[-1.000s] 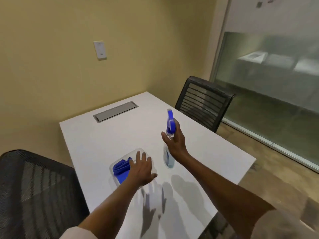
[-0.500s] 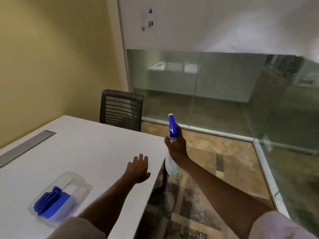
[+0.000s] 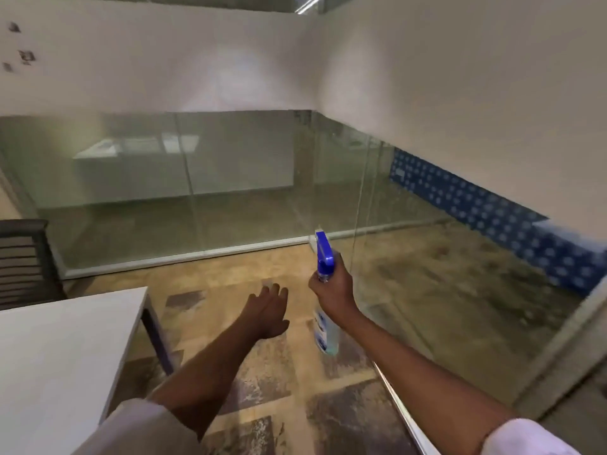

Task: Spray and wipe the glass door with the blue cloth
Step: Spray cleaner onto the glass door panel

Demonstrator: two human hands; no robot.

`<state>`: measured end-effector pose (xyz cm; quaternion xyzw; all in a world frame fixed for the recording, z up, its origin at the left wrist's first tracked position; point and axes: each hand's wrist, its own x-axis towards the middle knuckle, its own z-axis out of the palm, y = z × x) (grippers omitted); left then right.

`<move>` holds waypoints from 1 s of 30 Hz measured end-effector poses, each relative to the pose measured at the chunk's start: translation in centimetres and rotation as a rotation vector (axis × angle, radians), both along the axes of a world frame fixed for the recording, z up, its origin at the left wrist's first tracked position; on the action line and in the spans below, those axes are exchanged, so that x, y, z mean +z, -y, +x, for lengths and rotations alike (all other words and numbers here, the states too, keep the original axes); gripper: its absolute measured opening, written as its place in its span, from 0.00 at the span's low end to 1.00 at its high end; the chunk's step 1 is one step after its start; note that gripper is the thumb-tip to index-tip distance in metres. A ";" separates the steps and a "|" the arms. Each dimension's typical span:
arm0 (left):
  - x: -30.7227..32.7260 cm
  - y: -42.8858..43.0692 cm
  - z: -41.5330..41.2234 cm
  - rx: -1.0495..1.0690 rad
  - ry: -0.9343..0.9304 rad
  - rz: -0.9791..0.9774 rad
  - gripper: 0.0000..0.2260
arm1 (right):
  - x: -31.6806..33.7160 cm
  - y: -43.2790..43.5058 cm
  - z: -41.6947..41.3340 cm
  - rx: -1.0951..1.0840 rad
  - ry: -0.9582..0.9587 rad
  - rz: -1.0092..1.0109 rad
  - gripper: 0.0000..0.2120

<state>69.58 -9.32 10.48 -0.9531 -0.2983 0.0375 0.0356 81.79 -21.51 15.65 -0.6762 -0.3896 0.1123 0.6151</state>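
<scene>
My right hand (image 3: 333, 289) grips the neck of a clear spray bottle (image 3: 325, 330) with a blue trigger head, held upright in the air in front of the glass door (image 3: 443, 274) at the right. That glass is frosted white above and see-through below. My left hand (image 3: 267, 308) is stretched forward over the floor, palm down, fingers apart, holding nothing. The blue cloth is out of view.
The corner of a white table (image 3: 65, 349) fills the lower left, and a black mesh chair (image 3: 23, 261) stands behind it. A glass wall (image 3: 164, 192) runs across the back. Patterned floor (image 3: 262, 389) lies between the table and the glass.
The view has swung right, away from the table and the tray with the blue cloth, toward the glass. My left hand left the cloth empty; my right hand kept the bottle.
</scene>
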 end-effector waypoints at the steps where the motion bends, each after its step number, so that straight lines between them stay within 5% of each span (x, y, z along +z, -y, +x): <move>1: 0.4 1.9 2.5 -0.048 0.000 0.002 0.33 | 0.3 2.5 1.6 -0.047 0.001 0.009 0.29; 16: 5.9 27.2 30.8 -0.847 0.102 0.072 0.30 | 4.3 30.7 16.4 -0.758 -0.010 0.059 0.21; 23: 11.9 36.1 37.7 -1.263 0.480 0.272 0.32 | 7.5 39.3 18.1 -1.004 -0.006 0.178 0.21; 30: 19.7 43.9 40.6 -1.551 0.867 0.274 0.32 | 12.3 44.9 16.0 -1.160 0.144 0.180 0.15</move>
